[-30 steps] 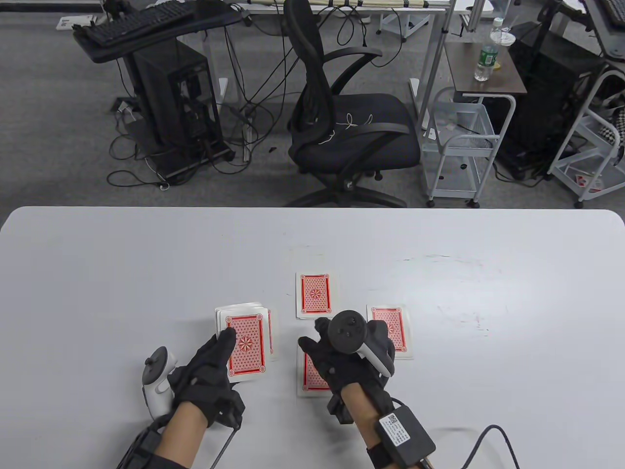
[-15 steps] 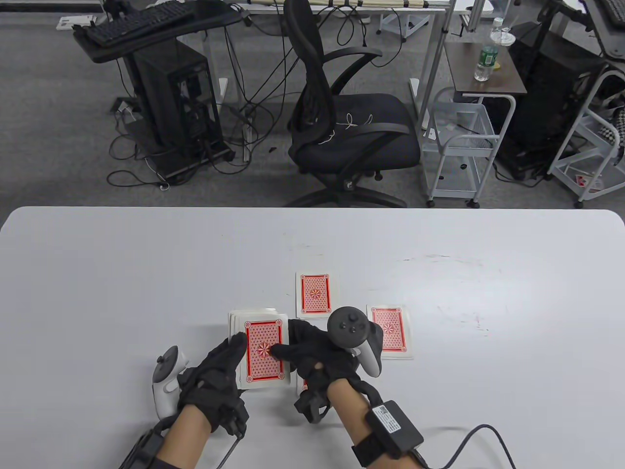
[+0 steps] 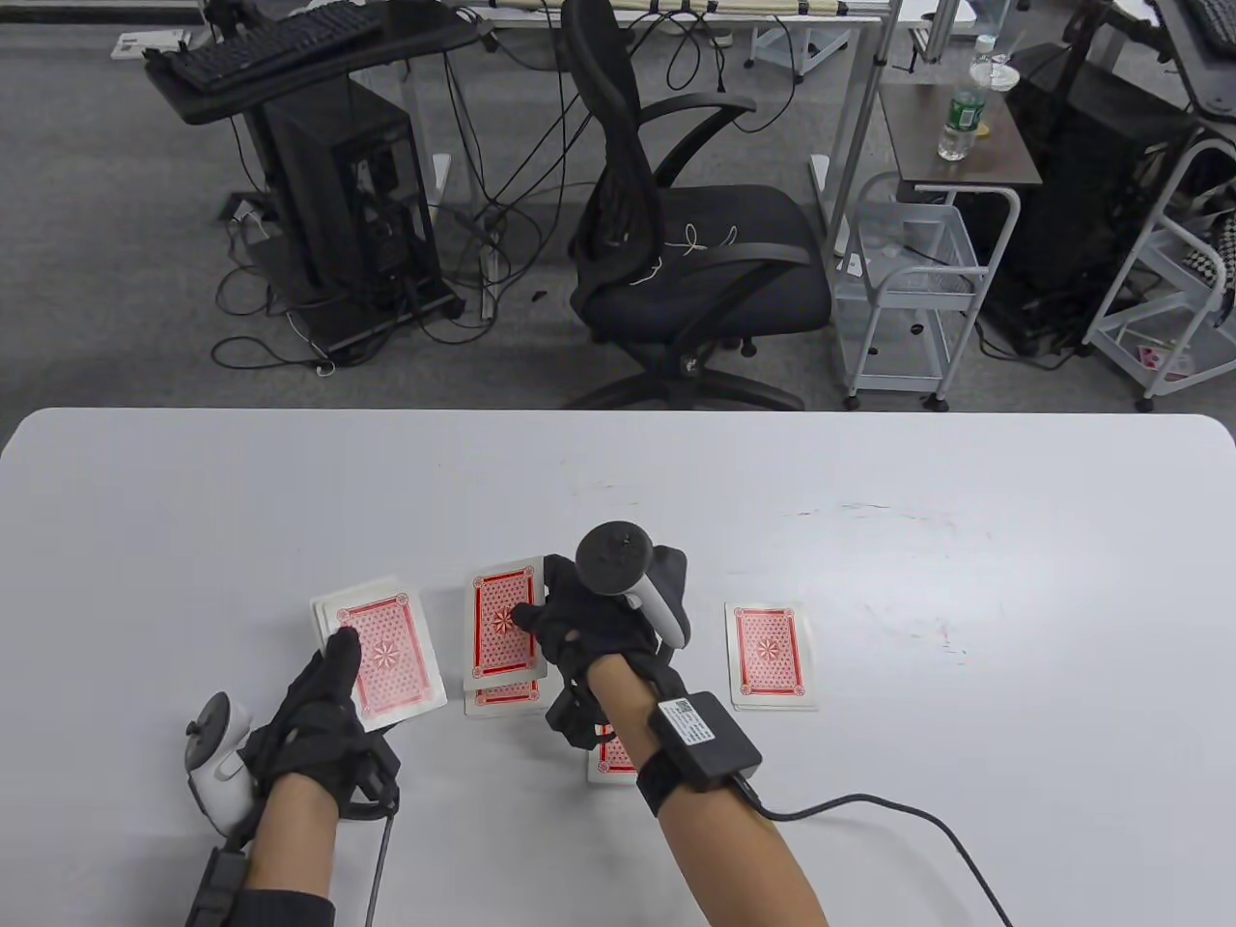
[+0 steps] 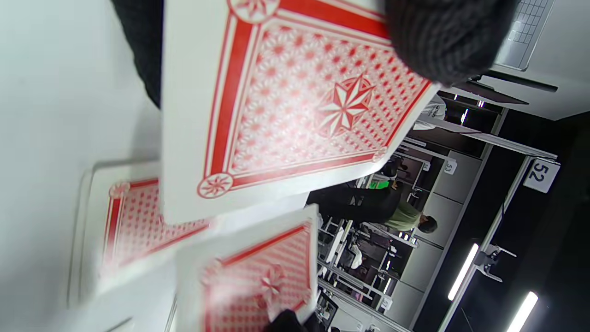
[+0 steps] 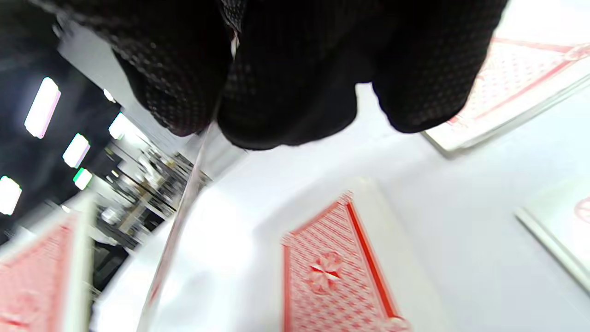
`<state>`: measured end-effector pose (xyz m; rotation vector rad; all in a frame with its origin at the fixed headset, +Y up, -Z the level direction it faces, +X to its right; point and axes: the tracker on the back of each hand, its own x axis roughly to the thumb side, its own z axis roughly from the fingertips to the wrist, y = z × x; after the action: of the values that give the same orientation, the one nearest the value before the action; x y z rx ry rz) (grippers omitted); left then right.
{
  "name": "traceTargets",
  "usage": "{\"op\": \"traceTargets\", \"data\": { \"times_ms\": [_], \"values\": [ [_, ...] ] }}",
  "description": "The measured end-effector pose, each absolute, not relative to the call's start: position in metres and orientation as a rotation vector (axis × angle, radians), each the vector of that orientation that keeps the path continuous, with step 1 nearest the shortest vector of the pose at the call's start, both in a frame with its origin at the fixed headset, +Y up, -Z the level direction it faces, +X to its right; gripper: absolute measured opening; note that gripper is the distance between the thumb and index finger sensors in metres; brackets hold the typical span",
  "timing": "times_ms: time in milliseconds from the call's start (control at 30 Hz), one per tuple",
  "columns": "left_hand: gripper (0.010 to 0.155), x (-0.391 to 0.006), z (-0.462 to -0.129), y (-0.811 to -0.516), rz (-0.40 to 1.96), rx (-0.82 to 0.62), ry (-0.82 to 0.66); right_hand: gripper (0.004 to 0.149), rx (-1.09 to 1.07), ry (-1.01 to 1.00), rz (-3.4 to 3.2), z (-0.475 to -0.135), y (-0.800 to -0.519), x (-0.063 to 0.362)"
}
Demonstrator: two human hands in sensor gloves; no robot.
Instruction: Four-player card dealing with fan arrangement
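On the white table (image 3: 193, 502) we see our left hand (image 3: 319, 715) gripping the deck (image 3: 386, 657), long axis toward twelve o'clock, at its one o'clock, while our right hand (image 3: 589, 618) pinches a single card (image 3: 502, 628), also lengthwise toward twelve, at its nine o'clock.

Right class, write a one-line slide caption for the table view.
Left hand holds the deck while the right hand carries one red-backed card over the white table.

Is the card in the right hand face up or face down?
Face down: the card pinched by the right hand shows its red patterned back.
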<state>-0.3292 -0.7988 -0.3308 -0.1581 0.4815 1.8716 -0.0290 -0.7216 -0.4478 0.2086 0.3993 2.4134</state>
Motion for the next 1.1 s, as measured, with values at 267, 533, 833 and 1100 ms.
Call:
{"op": "traceTargets", "data": {
  "times_ms": [267, 533, 833, 1100],
  "values": [
    [0.051, -0.321, -0.337, -0.796, 1.828, -0.184, 0.438, 0.077, 0.177, 0.431, 3.071, -0.455, -0.756, -0.077],
    [0.051, -0.316, -0.338, -0.798, 1.82, -0.181, 0.429, 0.071, 0.203, 0.373, 2.967, -0.451, -0.738, -0.072],
    [0.05, -0.295, -0.338, -0.797, 1.919, -0.244, 0.326, 0.072, 0.549, 0.386, 2.327, -0.42, -0.708, -0.062],
    [0.051, -0.278, -0.334, -0.794, 1.928, -0.269, 0.266, 0.06, 0.445, 0.266, 2.233, -0.406, -0.712, -0.045]
  ]
}}
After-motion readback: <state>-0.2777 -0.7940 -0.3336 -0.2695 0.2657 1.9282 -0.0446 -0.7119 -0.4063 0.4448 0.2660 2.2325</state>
